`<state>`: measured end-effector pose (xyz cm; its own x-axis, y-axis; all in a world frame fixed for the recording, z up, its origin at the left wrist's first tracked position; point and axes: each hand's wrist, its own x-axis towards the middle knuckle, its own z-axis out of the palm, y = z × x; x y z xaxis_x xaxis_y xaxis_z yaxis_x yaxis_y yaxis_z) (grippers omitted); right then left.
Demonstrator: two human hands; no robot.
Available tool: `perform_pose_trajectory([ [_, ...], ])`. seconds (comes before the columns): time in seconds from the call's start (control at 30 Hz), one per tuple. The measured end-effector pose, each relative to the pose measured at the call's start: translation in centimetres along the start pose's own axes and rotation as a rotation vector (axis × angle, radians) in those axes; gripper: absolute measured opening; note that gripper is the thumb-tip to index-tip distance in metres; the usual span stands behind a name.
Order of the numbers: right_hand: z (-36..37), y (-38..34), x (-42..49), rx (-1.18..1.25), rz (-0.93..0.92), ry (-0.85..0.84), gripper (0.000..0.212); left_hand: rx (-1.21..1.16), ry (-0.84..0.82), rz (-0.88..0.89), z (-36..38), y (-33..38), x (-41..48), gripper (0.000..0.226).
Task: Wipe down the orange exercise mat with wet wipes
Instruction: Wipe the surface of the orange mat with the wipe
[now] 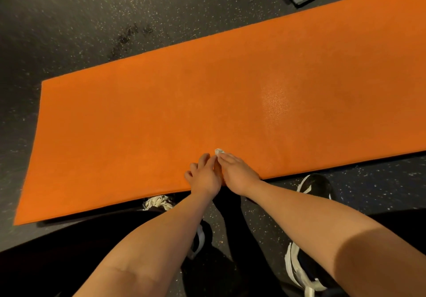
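While both hands (221, 172) pinch a small wipe (219, 151) at the mat's (138, 117) near edge, unwiped orange stretches away right.

Orange mat (161, 117) on speckled floor (69, 27)

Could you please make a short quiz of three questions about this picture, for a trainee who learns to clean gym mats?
1. True or false: the orange mat lies flat on a dark speckled floor.
2. Which hand presses the white wipe on the mat? A) left hand B) right hand
3. Near which edge of the mat are both hands: the one close to the person, or the far one?

Key
1. True.
2. B; the wipe shows at its fingertips.
3. The edge close to the person.
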<state>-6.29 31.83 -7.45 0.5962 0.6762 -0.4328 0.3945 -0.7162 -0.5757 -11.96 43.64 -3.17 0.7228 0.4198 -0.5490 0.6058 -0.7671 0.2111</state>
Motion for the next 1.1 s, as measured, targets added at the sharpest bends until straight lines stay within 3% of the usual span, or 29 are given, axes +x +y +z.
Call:
perform_pose_trajectory([
  [0.17,-2.6,3.2,0.7,-0.009,0.321,0.196,0.063,0.009,0.057,-0.008,-0.8,0.1,1.5,0.045],
  [0.27,-2.3,2.6,1.7,0.038,0.380,0.238,0.066,-0.028,0.101,-0.021,-0.6,0.0,2.2,0.048],
  [0.4,0.0,-0.4,2.9,0.116,0.122,0.097,0.063,-0.107,0.146,-0.026,0.6,-0.6,2.1,0.054],
  [0.47,0.3,-1.0,3.1,0.054,-0.040,0.008,0.061,-0.138,0.142,-0.016,0.7,-0.9,2.2,0.056],
  [0.53,-0.3,-0.2,3.3,-0.055,-0.079,-0.007,0.060,-0.152,0.125,-0.010,0.7,-1.2,2.3,0.058],
  [0.73,-3.8,3.5,2.8,-0.079,0.395,0.227,0.059,-0.078,0.090,0.024,0.8,-1.5,1.8,0.060],
  [0.8,-3.7,2.8,2.8,-0.016,0.426,0.234,0.063,-0.083,0.086,0.024,0.7,-1.4,1.8,0.060],
  [0.87,-2.4,1.5,2.6,0.033,0.342,0.204,0.065,-0.088,0.081,0.024,0.7,-1.3,1.7,0.060],
  [1.0,-0.2,-1.0,1.7,-0.002,-0.015,0.009,0.063,-0.127,0.048,0.012,0.8,-1.4,1.8,0.061],
  [1.1,-1.2,-0.1,1.3,-0.077,-0.065,-0.029,0.061,-0.096,0.024,0.025,0.8,-1.4,1.9,0.061],
])
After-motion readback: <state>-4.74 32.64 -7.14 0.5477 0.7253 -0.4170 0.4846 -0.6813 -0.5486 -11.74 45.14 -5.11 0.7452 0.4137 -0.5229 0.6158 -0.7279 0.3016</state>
